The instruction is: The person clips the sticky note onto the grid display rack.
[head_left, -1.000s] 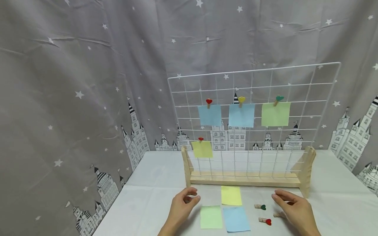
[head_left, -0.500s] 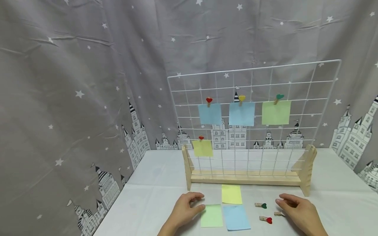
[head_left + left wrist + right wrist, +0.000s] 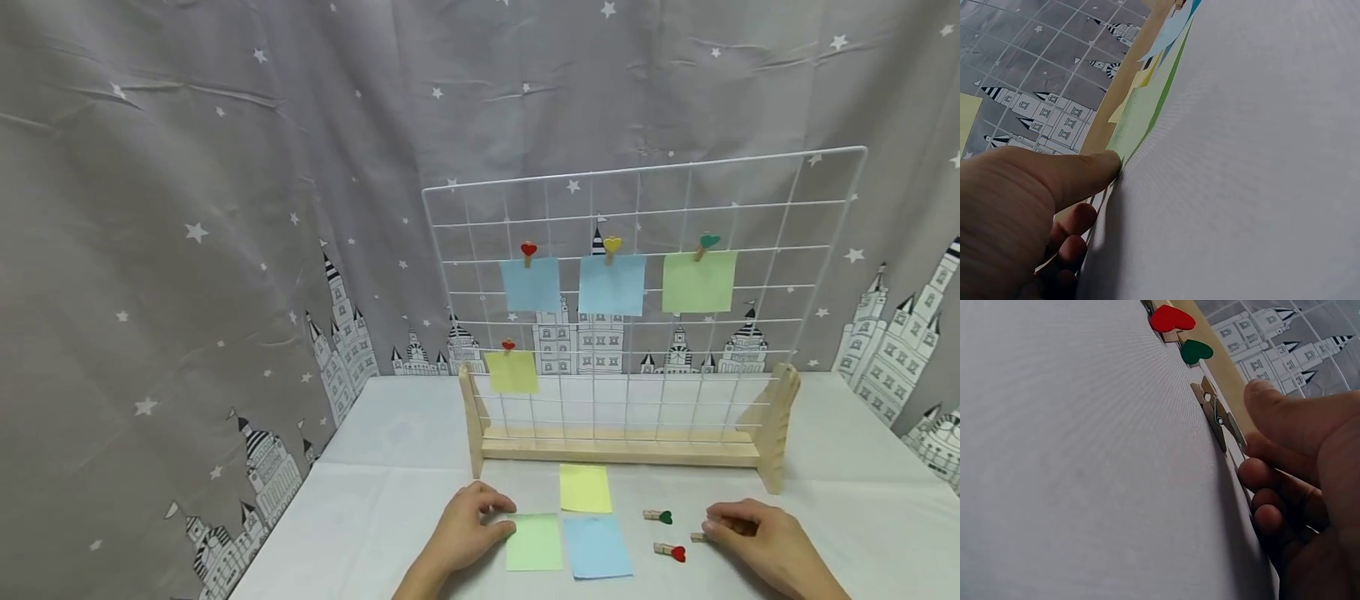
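In the head view my left hand [image 3: 467, 525] is at the left edge of a light green sticky note [image 3: 533, 542], which lies on the table. Its thumb tip overlaps the near end of the green note [image 3: 1141, 109] in the left wrist view, with the other fingers loosely bent below. My right hand [image 3: 761, 537] is beside a small wooden clothespin [image 3: 699, 537]. In the right wrist view the clothespin [image 3: 1215, 412] lies on its side, its end close to the index fingertip, while the thumb stands apart above it. Nothing shows gripped in either hand.
A blue note [image 3: 597, 547] and a yellow note [image 3: 586, 489] lie between the hands. Clothespins with a green heart [image 3: 659, 517] and a red heart [image 3: 671, 552] lie right of them. Behind stands a white wire grid [image 3: 645, 333] on a wooden base [image 3: 622, 448], with several notes clipped on.
My left hand has moved right to the green note's edge. My right hand has shifted slightly right and down toward the clothespin, its thumb and index finger drawing closer together.
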{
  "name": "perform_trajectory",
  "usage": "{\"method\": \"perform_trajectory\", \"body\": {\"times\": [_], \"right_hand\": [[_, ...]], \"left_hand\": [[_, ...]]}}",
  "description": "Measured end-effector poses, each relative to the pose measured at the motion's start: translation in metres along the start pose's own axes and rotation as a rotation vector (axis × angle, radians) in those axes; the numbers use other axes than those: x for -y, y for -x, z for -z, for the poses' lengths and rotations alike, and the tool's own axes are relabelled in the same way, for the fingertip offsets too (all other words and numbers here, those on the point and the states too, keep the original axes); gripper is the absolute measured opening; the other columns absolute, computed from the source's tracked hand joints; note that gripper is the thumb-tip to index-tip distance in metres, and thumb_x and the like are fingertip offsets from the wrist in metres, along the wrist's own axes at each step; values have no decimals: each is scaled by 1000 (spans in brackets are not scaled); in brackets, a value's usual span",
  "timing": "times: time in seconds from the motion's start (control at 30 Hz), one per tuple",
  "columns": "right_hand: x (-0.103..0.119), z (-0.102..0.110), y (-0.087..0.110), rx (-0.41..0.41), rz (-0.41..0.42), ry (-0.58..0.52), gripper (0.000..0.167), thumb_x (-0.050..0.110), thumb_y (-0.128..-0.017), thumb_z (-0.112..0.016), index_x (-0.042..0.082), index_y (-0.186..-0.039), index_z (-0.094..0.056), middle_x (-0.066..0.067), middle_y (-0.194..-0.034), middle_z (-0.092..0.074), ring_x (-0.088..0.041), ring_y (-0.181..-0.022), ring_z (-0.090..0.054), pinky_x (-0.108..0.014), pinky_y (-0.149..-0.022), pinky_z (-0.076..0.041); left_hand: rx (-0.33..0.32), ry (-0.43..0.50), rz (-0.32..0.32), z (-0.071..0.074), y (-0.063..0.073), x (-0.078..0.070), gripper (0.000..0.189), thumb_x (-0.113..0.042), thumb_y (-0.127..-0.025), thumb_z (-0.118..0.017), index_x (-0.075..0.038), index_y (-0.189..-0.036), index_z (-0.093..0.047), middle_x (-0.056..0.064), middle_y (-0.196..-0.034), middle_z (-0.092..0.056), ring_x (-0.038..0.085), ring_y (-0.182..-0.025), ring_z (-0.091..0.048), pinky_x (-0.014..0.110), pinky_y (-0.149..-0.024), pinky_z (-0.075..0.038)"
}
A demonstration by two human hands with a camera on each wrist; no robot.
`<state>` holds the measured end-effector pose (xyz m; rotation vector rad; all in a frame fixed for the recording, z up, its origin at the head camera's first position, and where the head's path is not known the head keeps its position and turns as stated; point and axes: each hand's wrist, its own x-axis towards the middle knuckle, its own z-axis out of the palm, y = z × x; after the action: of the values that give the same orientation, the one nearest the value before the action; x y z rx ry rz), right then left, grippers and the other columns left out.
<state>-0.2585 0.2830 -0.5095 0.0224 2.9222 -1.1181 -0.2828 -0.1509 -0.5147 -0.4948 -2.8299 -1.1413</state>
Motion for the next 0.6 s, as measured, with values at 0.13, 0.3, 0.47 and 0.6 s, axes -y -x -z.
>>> {"method": "perform_trajectory", "body": {"times": [0.13,0.3,0.47,0.6], "right_hand": [[0,1,1,1,35,14,42,39,-89,-80,7,-116,-76,4,-99,-72,0,-80,-56,-21,-70,-50],[-2,2,2,20,59,34,35,36,-89,-80,11,-113,-76,4,-102,-70,-1,-81,-57,-22,-70,-50],[-2,1,2,25,59,41,23,32,-89,-80,17,-105,-77,6,-100,-69,-1,-81,-56,-22,-71,-50],[-1,-1,2,39,14,-5,21,31,-87,-82,17,-102,-77,7,-96,-70,-6,-79,-55,-22,-69,-48]], "left_hand": [[-1,8,-3,2,-1,0,11,-30,-84,-83,-25,-93,-78,-11,-103,-65,10,-95,-54,33,-87,-43],[-10,11,-19,0,-1,-1,8,-26,-83,-83,-24,-85,-75,-10,-99,-64,9,-92,-52,31,-83,-41],[-29,12,-18,0,0,0,7,-24,-84,-82,-24,-84,-75,-12,-98,-64,8,-92,-52,29,-82,-41],[-40,23,-17,1,1,1,6,-25,-85,-81,-24,-86,-75,-12,-96,-65,8,-91,-53,29,-82,-41]]}}
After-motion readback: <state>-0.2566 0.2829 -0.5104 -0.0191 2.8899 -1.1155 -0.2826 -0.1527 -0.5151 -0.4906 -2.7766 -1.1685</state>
